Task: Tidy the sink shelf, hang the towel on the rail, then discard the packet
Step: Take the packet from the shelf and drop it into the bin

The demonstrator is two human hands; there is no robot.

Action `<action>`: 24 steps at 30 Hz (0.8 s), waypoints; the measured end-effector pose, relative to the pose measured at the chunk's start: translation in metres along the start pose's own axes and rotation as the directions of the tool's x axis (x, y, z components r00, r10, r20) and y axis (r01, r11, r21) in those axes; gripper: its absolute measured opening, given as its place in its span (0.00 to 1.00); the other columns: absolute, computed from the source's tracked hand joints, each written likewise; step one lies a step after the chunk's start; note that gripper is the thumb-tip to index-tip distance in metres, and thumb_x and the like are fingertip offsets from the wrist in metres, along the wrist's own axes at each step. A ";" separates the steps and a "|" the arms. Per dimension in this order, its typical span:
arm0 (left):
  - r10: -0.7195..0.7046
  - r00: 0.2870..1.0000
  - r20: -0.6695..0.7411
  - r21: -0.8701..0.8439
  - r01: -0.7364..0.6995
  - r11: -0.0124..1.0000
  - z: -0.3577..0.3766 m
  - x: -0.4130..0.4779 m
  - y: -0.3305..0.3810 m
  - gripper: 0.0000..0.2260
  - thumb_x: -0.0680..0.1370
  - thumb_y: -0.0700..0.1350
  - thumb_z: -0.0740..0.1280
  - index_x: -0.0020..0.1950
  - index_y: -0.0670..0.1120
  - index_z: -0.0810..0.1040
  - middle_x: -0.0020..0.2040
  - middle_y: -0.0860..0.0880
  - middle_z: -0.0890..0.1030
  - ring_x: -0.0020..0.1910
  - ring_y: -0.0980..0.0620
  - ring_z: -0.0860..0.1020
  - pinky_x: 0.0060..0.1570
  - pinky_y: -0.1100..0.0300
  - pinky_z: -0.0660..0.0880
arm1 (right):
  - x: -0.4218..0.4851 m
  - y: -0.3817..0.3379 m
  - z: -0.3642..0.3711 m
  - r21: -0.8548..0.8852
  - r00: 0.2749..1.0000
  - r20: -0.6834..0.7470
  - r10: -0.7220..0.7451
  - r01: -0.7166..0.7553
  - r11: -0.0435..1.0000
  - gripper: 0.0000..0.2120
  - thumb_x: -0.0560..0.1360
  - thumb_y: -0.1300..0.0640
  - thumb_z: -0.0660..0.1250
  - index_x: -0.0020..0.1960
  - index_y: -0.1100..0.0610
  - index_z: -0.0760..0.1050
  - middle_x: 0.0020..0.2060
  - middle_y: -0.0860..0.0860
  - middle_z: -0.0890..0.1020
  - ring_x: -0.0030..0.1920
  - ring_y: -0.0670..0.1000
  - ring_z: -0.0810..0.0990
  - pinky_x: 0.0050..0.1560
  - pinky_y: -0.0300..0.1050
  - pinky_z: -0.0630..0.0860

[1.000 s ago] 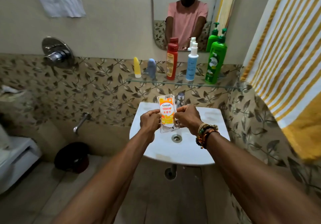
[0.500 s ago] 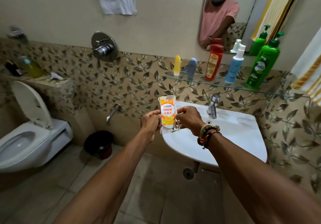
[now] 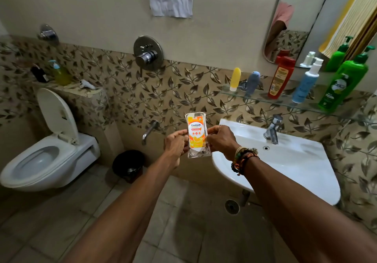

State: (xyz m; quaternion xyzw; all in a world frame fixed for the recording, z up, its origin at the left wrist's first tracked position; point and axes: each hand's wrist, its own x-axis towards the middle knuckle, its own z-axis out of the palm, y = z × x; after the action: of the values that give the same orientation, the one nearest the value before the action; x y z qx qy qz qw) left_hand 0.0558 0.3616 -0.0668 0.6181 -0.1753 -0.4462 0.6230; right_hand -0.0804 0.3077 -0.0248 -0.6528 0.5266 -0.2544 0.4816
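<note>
Head view: tiled bathroom, sink (image 3: 295,173) right of centre. Left grip (image 3: 175,145) and right grip (image 3: 221,141) pinch the upright packet (image 3: 197,135); shelf (image 3: 265,99) cut off at right.

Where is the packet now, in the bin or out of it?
Out. The left hand and right hand pinch the packet upright by its sides; the black bin stands on the floor, apart.
</note>
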 end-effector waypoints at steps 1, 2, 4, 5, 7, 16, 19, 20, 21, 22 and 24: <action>-0.004 1.000 -0.003 -0.004 0.004 1.000 -0.006 0.002 0.000 0.12 0.77 0.34 0.63 0.57 0.43 0.81 0.47 0.44 0.86 0.41 0.49 0.83 0.41 0.57 0.80 | 0.000 -0.001 0.006 -0.006 1.000 0.005 -0.001 0.001 1.000 0.06 0.74 0.67 0.67 0.48 0.60 0.80 0.45 0.58 0.85 0.45 0.59 0.85 0.45 0.60 0.83; -0.010 1.000 -0.011 -0.008 0.010 1.000 -0.013 0.005 -0.001 0.12 0.78 0.34 0.63 0.57 0.43 0.81 0.48 0.43 0.85 0.42 0.49 0.83 0.42 0.57 0.80 | 0.002 -0.002 0.013 -0.015 1.000 0.012 -0.002 0.003 1.000 0.06 0.74 0.67 0.67 0.48 0.60 0.81 0.45 0.58 0.85 0.44 0.59 0.86 0.45 0.60 0.83; -0.026 0.999 -0.034 -0.015 0.026 1.000 -0.026 0.011 -0.002 0.13 0.78 0.34 0.62 0.57 0.43 0.81 0.49 0.43 0.85 0.44 0.48 0.83 0.43 0.56 0.80 | 0.003 -0.004 0.027 -0.033 1.000 0.029 -0.009 0.009 0.999 0.05 0.74 0.66 0.68 0.46 0.59 0.80 0.45 0.57 0.85 0.44 0.57 0.86 0.44 0.58 0.84; -0.037 0.998 -0.042 -0.023 0.036 0.999 -0.032 0.014 -0.002 0.13 0.78 0.34 0.62 0.57 0.44 0.81 0.49 0.44 0.85 0.44 0.48 0.83 0.43 0.56 0.80 | 0.005 -0.005 0.034 -0.038 0.999 0.041 -0.008 0.009 0.999 0.05 0.74 0.66 0.69 0.46 0.58 0.80 0.45 0.57 0.85 0.43 0.56 0.86 0.43 0.56 0.84; -0.059 0.997 -0.056 -0.043 0.057 0.997 -0.044 0.020 -0.004 0.13 0.78 0.34 0.62 0.57 0.43 0.81 0.49 0.44 0.85 0.45 0.48 0.83 0.43 0.56 0.80 | 0.008 -0.007 0.047 -0.044 0.997 0.072 -0.002 0.005 0.999 0.05 0.75 0.66 0.69 0.49 0.60 0.81 0.45 0.58 0.85 0.43 0.56 0.85 0.43 0.54 0.84; -0.094 0.981 -0.171 -0.088 0.080 0.993 -0.087 0.058 0.005 0.12 0.79 0.34 0.61 0.56 0.43 0.80 0.47 0.45 0.84 0.41 0.50 0.81 0.38 0.59 0.78 | 0.051 -0.024 0.102 -0.039 0.972 0.234 0.002 0.008 0.999 0.08 0.76 0.72 0.63 0.50 0.65 0.78 0.49 0.64 0.84 0.49 0.64 0.84 0.51 0.63 0.81; -0.091 0.976 -0.200 -0.115 0.069 0.991 -0.096 0.075 0.011 0.10 0.80 0.34 0.61 0.54 0.44 0.80 0.41 0.47 0.83 0.36 0.53 0.80 0.34 0.61 0.77 | 0.075 -0.031 0.115 -0.042 0.964 0.264 0.001 0.011 0.999 0.09 0.74 0.72 0.64 0.49 0.64 0.80 0.47 0.63 0.85 0.48 0.63 0.85 0.49 0.63 0.82; -0.095 0.973 -0.212 -0.122 0.070 0.990 -0.098 0.081 0.014 0.10 0.80 0.34 0.61 0.53 0.44 0.80 0.42 0.46 0.83 0.36 0.53 0.80 0.34 0.61 0.77 | 0.082 -0.033 0.119 -0.045 0.959 0.282 -0.003 0.016 0.999 0.09 0.74 0.71 0.64 0.46 0.61 0.80 0.47 0.62 0.85 0.48 0.63 0.85 0.49 0.63 0.82; -0.101 0.969 -0.227 -0.127 0.073 0.989 -0.101 0.087 0.015 0.10 0.80 0.34 0.61 0.53 0.45 0.80 0.42 0.46 0.84 0.36 0.53 0.81 0.35 0.61 0.78 | 0.088 -0.036 0.123 -0.045 0.954 0.299 -0.007 0.021 0.999 0.10 0.74 0.71 0.64 0.44 0.59 0.79 0.47 0.62 0.85 0.48 0.62 0.85 0.49 0.63 0.82; -0.103 0.964 -0.244 -0.131 0.073 0.989 -0.103 0.094 0.017 0.10 0.80 0.35 0.61 0.53 0.45 0.80 0.43 0.45 0.84 0.37 0.52 0.81 0.36 0.60 0.78 | 0.095 -0.039 0.127 -0.041 0.949 0.315 -0.010 0.025 0.999 0.11 0.74 0.72 0.64 0.42 0.58 0.79 0.47 0.62 0.85 0.48 0.63 0.85 0.49 0.63 0.82; -0.102 0.958 -0.269 -0.140 0.066 0.988 -0.107 0.106 0.019 0.10 0.80 0.35 0.62 0.52 0.45 0.80 0.45 0.44 0.84 0.38 0.52 0.81 0.40 0.58 0.79 | 0.109 -0.043 0.135 -0.041 0.943 0.332 -0.017 0.032 0.999 0.11 0.73 0.72 0.63 0.42 0.58 0.79 0.47 0.62 0.85 0.48 0.63 0.85 0.48 0.63 0.82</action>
State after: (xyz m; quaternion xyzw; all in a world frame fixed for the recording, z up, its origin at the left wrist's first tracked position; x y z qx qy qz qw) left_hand 0.2026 0.3421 -0.1030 0.6394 -0.0311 -0.3924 0.6605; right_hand 0.0866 0.2535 -0.0602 -0.7036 0.4354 -0.1348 0.5452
